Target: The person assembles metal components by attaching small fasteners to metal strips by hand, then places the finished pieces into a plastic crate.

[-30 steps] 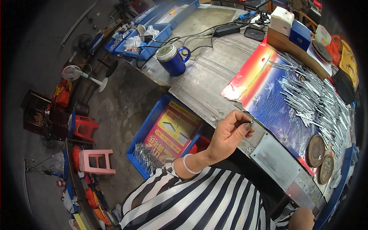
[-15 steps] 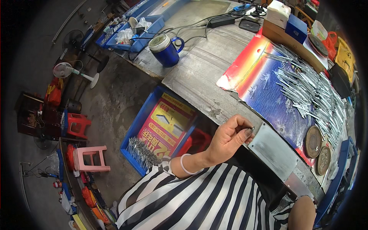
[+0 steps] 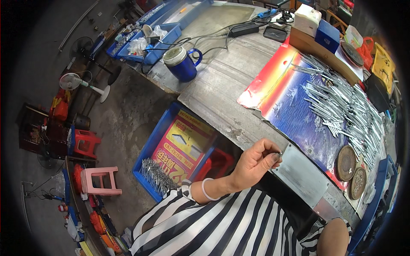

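Observation:
My left hand (image 3: pixel 255 165), with a pale bangle (image 3: pixel 206 189) on its wrist, is closed in a pinch. Between thumb and fingertips shows the end of a small dark metal piece, too little of it to name. These fingertips are beside the upper left corner of a smooth grey metal plate (image 3: pixel 301 174) at the bench edge. Of my right arm (image 3: pixel 334 240) only a bare part near the elbow shows at the lower right; the hand is out of sight. Two round brown dishes lie beyond the plate: one (image 3: pixel 340 164) with a few tiny pieces, the other (image 3: pixel 358 184) filled with small metal pieces.
Slim silver metal strips (image 3: pixel 341 109) are heaped on a colourful sheet (image 3: pixel 277 96) at the right. A blue mug (image 3: pixel 184 68) and black cables stand farther back. Left of me, a blue crate (image 3: pixel 143 167) holds metal parts; a pink stool (image 3: pixel 101 181) stands on the floor.
The whole view has shifted slightly. My left hand keeps its pinch beside the plate, its fingertips a little lower in the picture.

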